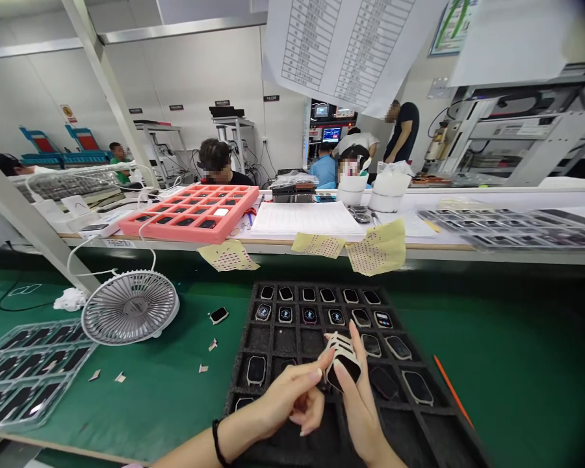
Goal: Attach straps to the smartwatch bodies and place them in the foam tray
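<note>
My right hand [363, 406] grips a small stack of smartwatches [344, 367], several silver-rimmed cases without straps, with a dark screen facing me. Thumb and fingers close around its sides. From the left, my left hand [292, 393] reaches in, its thumb and index finger pinched at the stack's near edge and the other fingers curled. Whether it bears any of the weight I cannot tell. Both hands are over a black foam tray [258, 338] divided into compartments. Smartwatches sit in many of these, some with lit faces, such as one smartwatch [309, 315] in the second row.
A white fan [131, 309] stands left, beside a clear plastic tray [73, 370] of dark parts. One loose smartwatch [219, 315] and paper scraps lie on the green mat [166, 403]. An orange stick [453, 390] lies right. The shelf holds a pink foam tray [224, 227]; people work beyond.
</note>
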The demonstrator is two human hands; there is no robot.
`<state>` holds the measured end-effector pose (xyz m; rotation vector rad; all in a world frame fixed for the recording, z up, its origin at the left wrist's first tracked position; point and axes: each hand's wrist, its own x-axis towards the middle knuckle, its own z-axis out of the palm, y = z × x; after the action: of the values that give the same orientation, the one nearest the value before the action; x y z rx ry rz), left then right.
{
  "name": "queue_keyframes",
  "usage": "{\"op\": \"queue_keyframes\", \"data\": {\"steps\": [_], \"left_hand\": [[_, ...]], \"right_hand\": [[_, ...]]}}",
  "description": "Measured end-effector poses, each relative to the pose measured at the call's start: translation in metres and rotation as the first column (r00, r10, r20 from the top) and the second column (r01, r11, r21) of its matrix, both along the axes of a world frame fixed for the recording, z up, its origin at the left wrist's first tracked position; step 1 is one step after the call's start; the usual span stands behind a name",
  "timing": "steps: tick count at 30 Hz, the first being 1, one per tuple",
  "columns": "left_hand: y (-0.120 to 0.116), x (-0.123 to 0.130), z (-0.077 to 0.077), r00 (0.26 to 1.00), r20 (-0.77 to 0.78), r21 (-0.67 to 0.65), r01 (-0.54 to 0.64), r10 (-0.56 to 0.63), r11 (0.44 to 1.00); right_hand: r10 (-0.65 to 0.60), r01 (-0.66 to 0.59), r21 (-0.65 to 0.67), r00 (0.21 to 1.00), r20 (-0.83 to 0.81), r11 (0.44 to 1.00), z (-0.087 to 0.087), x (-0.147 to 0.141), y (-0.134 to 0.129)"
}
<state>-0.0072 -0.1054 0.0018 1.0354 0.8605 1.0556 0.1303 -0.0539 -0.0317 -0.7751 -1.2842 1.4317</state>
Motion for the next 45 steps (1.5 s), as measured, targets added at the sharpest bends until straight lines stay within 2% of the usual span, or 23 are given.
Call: {"op": "queue_keyframes", "data": {"steps": [1, 2, 4, 6, 7, 9, 11, 14, 16, 18, 20, 22, 24, 26, 28, 31, 36, 38, 40, 41, 43, 45], "left_hand": [[0.003, -0.003, 0.006, 0.986, -0.16, 0.069, -0.028, 0.039, 0.997], [0.007, -0.006, 0.012, 0.933, -0.338, 0.176, -0.068, 0.126, 0.982], [0.016, -0.008, 0.021, 0.705, -0.603, 0.447, -0.09, 0.374, 0.89], [0.029, -0.005, 0.021, 0.488, -0.685, 0.625, 0.009, 0.542, 0.781], [0.038, -0.002, 0.017, 0.428, -0.696, 0.66, 0.066, 0.576, 0.748], [0.058, 0.004, 0.004, 0.369, -0.713, 0.674, 0.126, 0.596, 0.728], [0.078, 0.01, -0.012, 0.349, -0.711, 0.674, 0.093, 0.61, 0.733], [0.099, 0.01, -0.034, 0.349, -0.699, 0.671, 0.016, 0.625, 0.741], [0.106, 0.006, -0.043, 0.352, -0.686, 0.676, -0.013, 0.636, 0.736], [0.107, 0.0, -0.046, 0.364, -0.669, 0.686, -0.033, 0.648, 0.727], [0.104, -0.006, -0.045, 0.384, -0.653, 0.692, -0.047, 0.653, 0.72], [0.101, -0.01, -0.04, 0.419, -0.629, 0.698, -0.067, 0.655, 0.713], [0.098, -0.011, -0.035, 0.469, -0.594, 0.707, -0.083, 0.653, 0.703], [0.097, -0.01, -0.032, 0.519, -0.559, 0.724, -0.074, 0.646, 0.686], [0.097, -0.008, -0.031, 0.546, -0.549, 0.737, -0.041, 0.633, 0.675], [0.096, -0.005, -0.03, 0.567, -0.564, 0.725, -0.008, 0.6, 0.689], [0.094, -0.005, -0.027, 0.614, -0.594, 0.668, 0.017, 0.52, 0.744], [0.094, -0.008, -0.024, 0.627, -0.594, 0.642, -0.009, 0.504, 0.767], [0.093, -0.013, -0.023, 0.67, -0.557, 0.576, -0.113, 0.49, 0.81], [0.093, -0.017, -0.024, 0.719, -0.501, 0.498, -0.217, 0.482, 0.84], [0.093, -0.027, -0.027, 0.805, -0.333, 0.24, -0.431, 0.491, 0.87], [0.092, -0.039, -0.032, 0.832, -0.207, -0.016, -0.529, 0.515, 0.849]], "right_hand": [[0.005, -0.006, 0.004, 0.999, 0.033, 1.0, 0.001, 0.003, 0.005], [0.026, -0.026, 0.004, 0.997, 0.072, 1.0, 0.003, 0.005, 0.012], [0.087, -0.091, 0.022, 0.986, 0.141, 0.996, 0.005, 0.009, 0.026], [0.14, -0.161, 0.085, 0.967, 0.213, 0.983, 0.007, 0.009, 0.042], [0.157, -0.193, 0.122, 0.954, 0.254, 0.974, 0.007, 0.008, 0.05], [0.176, -0.245, 0.17, 0.923, 0.343, 0.955, 0.005, 0.003, 0.066], [0.165, -0.264, 0.188, 0.891, 0.423, 0.946, 0.001, -0.003, 0.079], [0.143, -0.262, 0.169, 0.847, 0.511, 0.95, -0.008, -0.01, 0.092], [0.168, -0.285, 0.151, 0.834, 0.526, 0.947, -0.014, -0.011, 0.097], [0.242, -0.335, 0.119, 0.845, 0.478, 0.935, -0.016, -0.009, 0.103], [0.376, -0.406, 0.011, 0.857, 0.351, 0.914, -0.015, -0.004, 0.11], [0.516, -0.495, -0.155, 0.84, 0.166, 0.855, -0.011, 0.002, 0.118], [0.606, -0.586, -0.279, 0.795, -0.016, 0.761, -0.006, 0.006, 0.124], [0.643, -0.646, -0.332, 0.754, -0.137, 0.687, -0.003, 0.007, 0.126], [0.651, -0.669, -0.364, 0.735, -0.191, 0.648, -0.001, 0.008, 0.127], [0.634, -0.65, -0.404, 0.749, -0.193, 0.644, -0.002, 0.007, 0.124], [0.583, -0.593, -0.445, 0.793, -0.178, 0.671, -0.006, 0.005, 0.119], [0.559, -0.574, -0.444, 0.809, -0.181, 0.688, -0.008, 0.005, 0.12], [0.527, -0.55, -0.446, 0.829, -0.189, 0.706, -0.009, 0.005, 0.124], [0.509, -0.538, -0.449, 0.839, -0.195, 0.714, -0.01, 0.006, 0.126], [0.476, -0.514, -0.457, 0.855, -0.207, 0.725, -0.012, 0.008, 0.131], [0.449, -0.495, -0.465, 0.867, -0.215, 0.734, -0.014, 0.01, 0.134]]}}
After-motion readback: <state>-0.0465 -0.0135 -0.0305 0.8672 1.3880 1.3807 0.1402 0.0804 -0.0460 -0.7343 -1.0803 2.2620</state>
